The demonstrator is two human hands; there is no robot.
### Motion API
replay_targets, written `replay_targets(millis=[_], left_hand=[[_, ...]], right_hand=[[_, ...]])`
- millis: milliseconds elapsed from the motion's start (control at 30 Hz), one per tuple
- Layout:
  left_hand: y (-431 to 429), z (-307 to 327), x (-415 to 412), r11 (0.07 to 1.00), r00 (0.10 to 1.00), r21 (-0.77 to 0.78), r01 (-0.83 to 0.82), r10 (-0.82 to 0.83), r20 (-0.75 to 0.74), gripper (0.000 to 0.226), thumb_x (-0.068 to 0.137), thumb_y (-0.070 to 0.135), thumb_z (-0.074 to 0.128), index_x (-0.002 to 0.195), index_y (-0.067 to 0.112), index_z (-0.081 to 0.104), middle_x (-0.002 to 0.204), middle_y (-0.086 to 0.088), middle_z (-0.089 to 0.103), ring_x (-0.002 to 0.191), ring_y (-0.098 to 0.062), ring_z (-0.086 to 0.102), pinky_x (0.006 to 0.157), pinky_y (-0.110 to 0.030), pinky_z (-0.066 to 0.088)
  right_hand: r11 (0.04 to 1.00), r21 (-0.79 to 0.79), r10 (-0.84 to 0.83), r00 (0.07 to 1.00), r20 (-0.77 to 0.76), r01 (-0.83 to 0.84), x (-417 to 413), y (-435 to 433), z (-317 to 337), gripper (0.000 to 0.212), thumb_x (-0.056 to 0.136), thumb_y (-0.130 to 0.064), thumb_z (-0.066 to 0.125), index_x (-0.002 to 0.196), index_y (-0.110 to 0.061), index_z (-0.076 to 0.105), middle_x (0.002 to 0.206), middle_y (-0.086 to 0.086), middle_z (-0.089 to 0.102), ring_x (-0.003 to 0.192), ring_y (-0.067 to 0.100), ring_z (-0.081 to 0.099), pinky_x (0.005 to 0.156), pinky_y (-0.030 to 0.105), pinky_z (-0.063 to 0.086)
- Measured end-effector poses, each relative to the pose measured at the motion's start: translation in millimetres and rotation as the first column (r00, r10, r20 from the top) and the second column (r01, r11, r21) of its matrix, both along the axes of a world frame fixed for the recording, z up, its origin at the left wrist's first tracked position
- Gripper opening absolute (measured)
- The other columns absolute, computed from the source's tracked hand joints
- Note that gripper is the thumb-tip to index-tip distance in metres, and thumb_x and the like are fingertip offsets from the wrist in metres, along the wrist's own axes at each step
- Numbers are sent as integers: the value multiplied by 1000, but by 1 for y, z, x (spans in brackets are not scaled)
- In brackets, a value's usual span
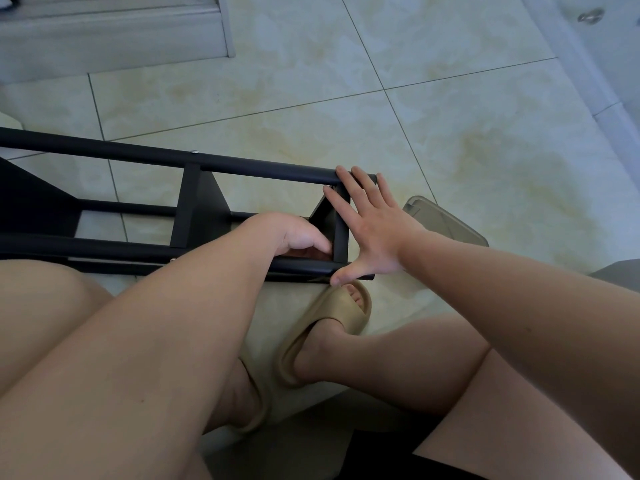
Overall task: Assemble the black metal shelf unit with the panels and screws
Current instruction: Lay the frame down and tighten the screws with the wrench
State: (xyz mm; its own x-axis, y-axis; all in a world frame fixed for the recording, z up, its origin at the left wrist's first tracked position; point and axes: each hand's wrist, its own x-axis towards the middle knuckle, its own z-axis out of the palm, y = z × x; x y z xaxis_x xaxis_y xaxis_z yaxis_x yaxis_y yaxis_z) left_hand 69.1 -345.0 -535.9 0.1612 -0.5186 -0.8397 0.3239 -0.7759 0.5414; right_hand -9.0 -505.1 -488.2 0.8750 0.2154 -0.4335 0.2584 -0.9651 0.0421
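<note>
Black metal shelf unit [86,147] lies on its side on the tiled floor [450,133] before a seated person. Its long axis runs left to right across the view, from the left edge to an end just ahead of the person's knees. Both hands meet at that right-hand end. The right hand [372,233] is spread flat over the end bar [341,245], fingers straight and splayed. Their tips are on the far rail [270,169] and the thumb is down on the near rail [104,245], bracing the end without gripping it. The left hand [294,235] reaches from the other side into the frame's last bay, wrist bent, its fingers curled against the inner face of the same end bar. Whether they pinch a screw or fitting there cannot be told, as the fingertips are in shadow. The joint being worked lies between the two hands, nearer the left fingertips, so any fastening would likely be driven along the unit's length, toward the right hand's brace. One bright screw head [194,152] shows on the far rail above a cross panel [188,206] already in place, suggesting the frame is well along. A translucent container [446,220] sits on the floor just beyond the right hand, and a tan sandal [334,323] rests by the near rail.
</note>
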Motion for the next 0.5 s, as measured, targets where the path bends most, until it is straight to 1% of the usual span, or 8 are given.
replay_targets(millis=[67,133,233,267,333,400,467,500], left_hand=[[-1,-2,0,1000,999,7,4,-5,34,30,87,14,65,113,1,71,97,-13,73,90,-29,66,97,-42,51],[1,-2,2,1000,1000,0,8,-8,8,30,87,14,65,113,1,72,98,-15,73,92,-30,66,98,-42,50],[5,-3,5,999,997,-22,28,-30,-67,29,89,16,64,114,6,73,108,-14,74,95,-24,68,97,-39,51],[5,-5,5,999,996,-30,28,-31,-80,25,90,16,64,111,9,75,105,-11,75,94,-23,68,95,-38,51],[4,-8,6,999,995,-46,29,-33,-96,18,90,12,63,96,16,80,96,-8,75,88,-22,70,88,-35,53],[2,-10,5,998,996,-67,17,-23,-86,24,89,7,61,81,18,80,87,-7,75,82,-24,69,84,-34,54],[1,-12,5,995,998,-97,-1,-5,-64,26,89,2,59,77,17,78,86,-9,73,84,-26,67,86,-36,52],[2,-13,5,994,999,-113,-5,-1,-53,24,88,1,59,82,14,77,89,-11,72,86,-27,66,89,-38,52]], right_hand=[[1000,0,1,1000,1,-1,0,0,0,147,52,-105,33,161,-17,-13,164,14,-29,151,35,-25,122,54,-14],[1000,2,3,1000,2,-3,0,0,0,147,52,-105,33,161,-17,-13,164,14,-29,151,35,-26,122,55,-13],[1000,6,1,1000,2,-1,-1,0,0,147,52,-105,33,161,-17,-13,164,14,-29,151,35,-26,122,55,-13],[1000,6,2,1000,2,-2,-1,0,0,147,52,-105,33,161,-18,-13,164,14,-29,151,35,-26,122,55,-13],[1000,6,2,1000,4,-2,0,0,-1,147,51,-106,30,161,-18,-13,164,14,-29,151,35,-26,121,54,-15],[1000,12,3,1000,6,-3,0,-1,-2,147,51,-106,28,161,-18,-13,164,14,-29,151,35,-25,120,53,-16],[1000,20,2,1000,5,-2,1,-2,-3,147,51,-106,28,161,-17,-12,164,15,-29,151,36,-25,119,52,-18],[1000,23,2,1000,5,-3,1,-2,-4,147,51,-106,28,161,-17,-12,164,15,-29,151,36,-25,119,52,-19]])
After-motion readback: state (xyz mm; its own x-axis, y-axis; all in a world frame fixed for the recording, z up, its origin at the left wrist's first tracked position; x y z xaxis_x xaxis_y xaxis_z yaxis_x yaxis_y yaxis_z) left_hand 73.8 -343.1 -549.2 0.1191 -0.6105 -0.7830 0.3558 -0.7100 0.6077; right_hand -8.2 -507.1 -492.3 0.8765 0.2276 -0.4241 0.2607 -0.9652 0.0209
